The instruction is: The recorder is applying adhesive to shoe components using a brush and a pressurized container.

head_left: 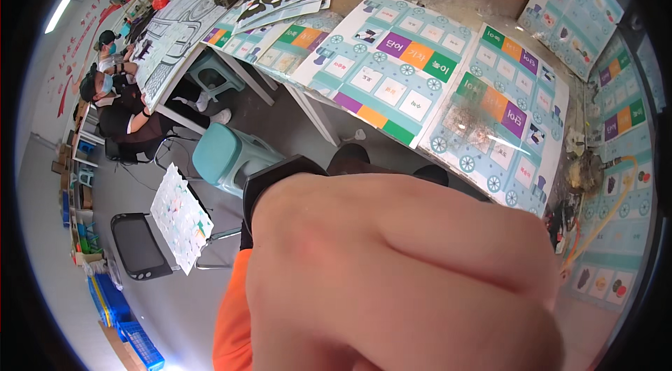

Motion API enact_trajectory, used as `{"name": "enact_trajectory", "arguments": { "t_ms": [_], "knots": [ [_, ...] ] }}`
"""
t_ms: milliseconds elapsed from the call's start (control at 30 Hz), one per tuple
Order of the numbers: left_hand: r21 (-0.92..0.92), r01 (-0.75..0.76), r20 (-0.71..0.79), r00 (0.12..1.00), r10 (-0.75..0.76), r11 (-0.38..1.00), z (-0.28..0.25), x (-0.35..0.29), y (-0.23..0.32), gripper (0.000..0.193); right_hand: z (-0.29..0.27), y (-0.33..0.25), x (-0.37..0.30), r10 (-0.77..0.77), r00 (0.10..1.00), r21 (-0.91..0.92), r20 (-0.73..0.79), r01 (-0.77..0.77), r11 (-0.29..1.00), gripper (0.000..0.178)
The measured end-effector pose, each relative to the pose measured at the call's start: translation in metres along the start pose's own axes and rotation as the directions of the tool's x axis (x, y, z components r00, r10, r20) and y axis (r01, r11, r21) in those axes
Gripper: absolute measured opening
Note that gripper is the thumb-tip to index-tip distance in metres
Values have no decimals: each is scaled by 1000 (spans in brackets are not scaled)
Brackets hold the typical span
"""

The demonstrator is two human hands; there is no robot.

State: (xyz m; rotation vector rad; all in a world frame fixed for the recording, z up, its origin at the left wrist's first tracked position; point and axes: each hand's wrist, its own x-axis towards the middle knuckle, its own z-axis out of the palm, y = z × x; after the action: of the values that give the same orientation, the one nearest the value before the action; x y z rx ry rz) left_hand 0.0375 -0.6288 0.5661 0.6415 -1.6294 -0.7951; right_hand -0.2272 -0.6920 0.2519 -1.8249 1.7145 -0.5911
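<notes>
The back of my left hand (406,273) fills the lower middle of the view, very close to the camera and blurred. A black band (276,182) sits on its wrist and an orange sleeve (231,322) shows below. Its fingers run out of the picture at the bottom right, so I cannot tell whether they hold anything. My right hand is not in the picture. Beyond the hand, large printed sheets with train pictures and coloured squares (399,63) lie on a white table (241,66).
A teal stool (224,154) stands by the table. A black chair (140,245) carries a printed sheet (180,217). Two seated people in masks (112,101) work at the table's far left. Blue crates (115,311) sit on the floor. More sheets (574,10) lean at the right.
</notes>
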Motion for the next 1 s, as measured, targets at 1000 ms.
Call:
{"name": "enact_trajectory", "arguments": {
  "t_ms": [1000],
  "knots": [
    [139, -75, -884, 439, 158, 987, -399, -99, -104, 45, 72, -57, 66, -230, 926, -31, 298, 250, 968, 12]
  ]
}}
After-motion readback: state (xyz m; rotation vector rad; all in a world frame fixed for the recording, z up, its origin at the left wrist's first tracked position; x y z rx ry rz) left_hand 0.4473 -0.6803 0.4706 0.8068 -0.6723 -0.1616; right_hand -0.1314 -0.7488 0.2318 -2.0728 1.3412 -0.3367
